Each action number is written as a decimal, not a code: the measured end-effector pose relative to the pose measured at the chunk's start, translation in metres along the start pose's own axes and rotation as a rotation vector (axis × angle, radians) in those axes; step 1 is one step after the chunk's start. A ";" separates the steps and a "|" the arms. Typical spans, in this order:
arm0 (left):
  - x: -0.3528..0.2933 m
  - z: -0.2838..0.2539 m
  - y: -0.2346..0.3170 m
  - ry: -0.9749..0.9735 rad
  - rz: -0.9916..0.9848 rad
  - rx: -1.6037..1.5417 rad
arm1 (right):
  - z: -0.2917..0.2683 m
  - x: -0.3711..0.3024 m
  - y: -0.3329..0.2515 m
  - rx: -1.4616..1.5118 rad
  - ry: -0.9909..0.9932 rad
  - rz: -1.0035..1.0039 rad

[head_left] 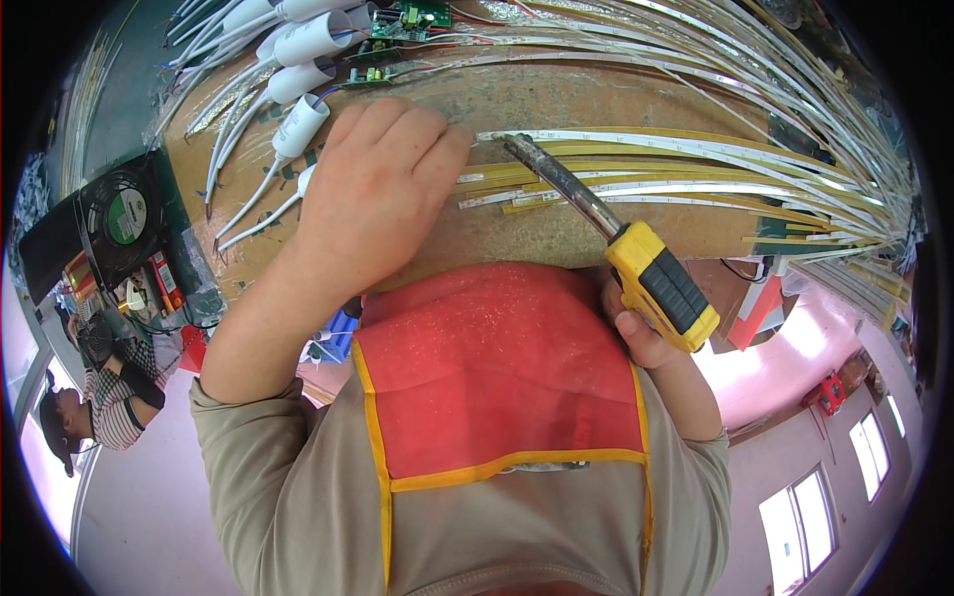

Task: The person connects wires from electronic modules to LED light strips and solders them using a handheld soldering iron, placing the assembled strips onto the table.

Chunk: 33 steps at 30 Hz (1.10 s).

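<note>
My left hand [383,179] is closed, fingers curled down over the board near the left ends of the light strips. Its fingertips are hidden, so what they pinch cannot be made out. My right hand [641,333] is wrapped round the yellow and black handle of a soldering iron [664,288]. The iron's dark tip lies at the left end of a white LED strip [616,137], just right of my left hand. Beside my left hand, a white cylindrical housing [301,126] with blue wires at its open end trails a white cable.
More white housings [313,40] and green circuit boards [373,74] lie at the far side of the brown work board [517,238]. Several LED strips [696,199] fan out to the right. A black fan [124,214] stands left; beyond it a person [109,407] sits.
</note>
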<state>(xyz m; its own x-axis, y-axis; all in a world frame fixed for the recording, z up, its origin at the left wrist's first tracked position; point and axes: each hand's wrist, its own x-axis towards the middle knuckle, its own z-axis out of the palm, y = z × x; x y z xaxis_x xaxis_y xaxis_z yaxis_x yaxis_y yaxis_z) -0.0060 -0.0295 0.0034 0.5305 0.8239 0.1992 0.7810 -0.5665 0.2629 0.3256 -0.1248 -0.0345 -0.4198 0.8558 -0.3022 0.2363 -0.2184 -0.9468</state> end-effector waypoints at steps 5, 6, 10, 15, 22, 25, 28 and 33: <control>-0.001 0.001 -0.003 -0.002 0.011 -0.006 | 0.001 -0.001 0.001 -0.012 -0.012 0.008; 0.000 0.002 -0.004 -0.002 0.036 0.008 | 0.001 -0.001 0.001 -0.013 -0.017 0.010; -0.001 0.002 -0.006 -0.007 0.064 0.019 | 0.003 -0.001 0.001 0.009 0.023 0.005; 0.002 -0.003 -0.007 -0.001 0.059 0.008 | 0.001 0.000 0.001 0.006 0.004 0.008; 0.008 -0.004 -0.007 0.027 -0.003 -0.093 | 0.002 -0.002 0.002 0.105 0.012 0.014; 0.010 -0.004 -0.010 0.000 -0.019 -0.126 | 0.002 -0.003 0.004 0.125 0.018 0.023; 0.013 -0.005 -0.013 0.001 -0.014 -0.143 | 0.001 -0.002 0.006 0.112 0.010 0.025; 0.020 -0.008 -0.017 -0.047 0.039 -0.146 | 0.000 -0.003 0.005 0.149 0.005 0.044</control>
<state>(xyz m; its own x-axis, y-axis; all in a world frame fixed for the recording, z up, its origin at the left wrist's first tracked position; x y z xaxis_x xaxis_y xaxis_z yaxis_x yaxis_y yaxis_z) -0.0112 -0.0034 0.0101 0.5774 0.7989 0.1685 0.7048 -0.5919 0.3912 0.3279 -0.1289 -0.0388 -0.4071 0.8463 -0.3436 0.1216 -0.3226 -0.9387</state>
